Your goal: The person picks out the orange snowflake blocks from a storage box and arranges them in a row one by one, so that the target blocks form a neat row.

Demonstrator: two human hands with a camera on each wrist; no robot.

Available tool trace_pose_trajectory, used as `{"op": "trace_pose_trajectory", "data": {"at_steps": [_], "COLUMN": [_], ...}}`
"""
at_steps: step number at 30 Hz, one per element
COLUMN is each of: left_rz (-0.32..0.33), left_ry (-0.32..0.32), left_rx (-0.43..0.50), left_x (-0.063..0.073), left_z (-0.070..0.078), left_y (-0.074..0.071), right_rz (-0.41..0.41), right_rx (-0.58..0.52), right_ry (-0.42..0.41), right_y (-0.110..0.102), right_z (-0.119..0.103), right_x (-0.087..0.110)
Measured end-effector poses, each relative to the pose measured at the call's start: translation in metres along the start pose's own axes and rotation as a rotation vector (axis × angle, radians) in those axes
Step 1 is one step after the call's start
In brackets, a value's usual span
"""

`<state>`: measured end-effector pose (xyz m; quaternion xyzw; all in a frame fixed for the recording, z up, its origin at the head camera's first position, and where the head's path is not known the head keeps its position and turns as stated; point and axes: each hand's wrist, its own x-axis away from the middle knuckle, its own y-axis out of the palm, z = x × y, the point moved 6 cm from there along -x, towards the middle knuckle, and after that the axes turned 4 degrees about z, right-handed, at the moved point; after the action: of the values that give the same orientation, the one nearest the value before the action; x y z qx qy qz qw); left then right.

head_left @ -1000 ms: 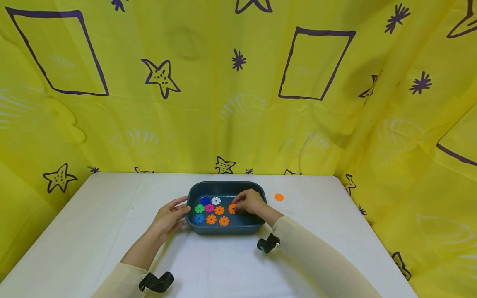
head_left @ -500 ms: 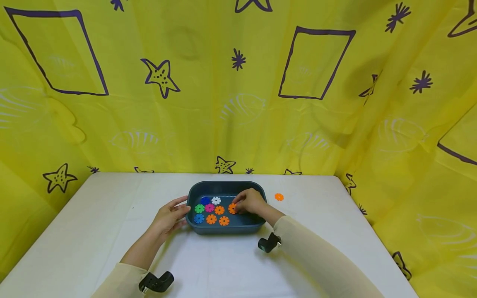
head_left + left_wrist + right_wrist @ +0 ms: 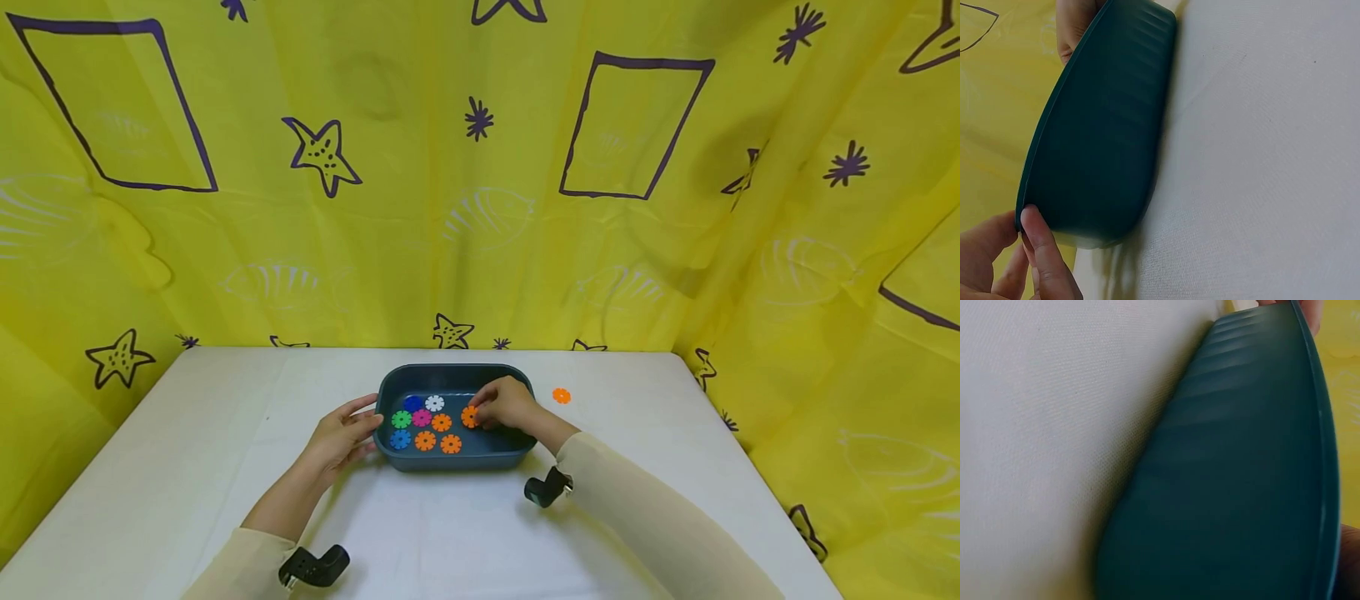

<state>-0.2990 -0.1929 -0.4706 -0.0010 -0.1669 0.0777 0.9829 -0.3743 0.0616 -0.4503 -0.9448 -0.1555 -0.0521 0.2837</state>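
Head camera: there's an orange disc (image 3: 470, 417) with little notches round its edge, in the right part of a dark teal tray (image 3: 453, 462), and the right hand (image 3: 510, 404) has it pinched at the fingertips. Can't tell if it's lifted or lying on the tray floor, sorry.

Just left of that it gets colourful. Back row is a dark blue disc (image 3: 413, 404) and a white disc (image 3: 434, 403). Middle row goes green disc (image 3: 401, 419), pink disc (image 3: 422, 417), second orange disc (image 3: 442, 422). Front row is a light blue disc (image 3: 401, 439), then a third orange disc (image 3: 425, 441) and a fourth orange disc (image 3: 451, 444).

The left hand (image 3: 341, 437) is on the tray's left end. The left wrist view shows it gripping the rim, with digits on both sides of the edge. The right wrist view is mostly tray wall, so its fingers on the disc are hidden there.

Outside the tray, one loose orange disc (image 3: 562, 396) lies on the white table (image 3: 225, 467), near the tray's right end. Both sleeves are cream, with black gadgets (image 3: 313, 567) at the wrists. Behind everything hangs a yellow curtain (image 3: 405, 250) with purple starfish and fish outlines.
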Motion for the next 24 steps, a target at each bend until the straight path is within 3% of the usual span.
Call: {"op": "trace_pose_trajectory", "data": {"at_steps": [11,24], "left_rz": [0.001,-0.018], "left_ry": [0.0,0.005], "left_rx": [-0.01,0.008], "left_x": [0.0,-0.001], "left_z": [0.0,0.0], "left_y": [-0.001,-0.001], "right_rz": [0.003,0.005], "right_rx": [-0.017,-0.066], "right_ry": [-0.038,-0.025], "right_y": [-0.01,-0.019], "right_z": [-0.005,-0.003], "right_x": [0.006,0.006]}}
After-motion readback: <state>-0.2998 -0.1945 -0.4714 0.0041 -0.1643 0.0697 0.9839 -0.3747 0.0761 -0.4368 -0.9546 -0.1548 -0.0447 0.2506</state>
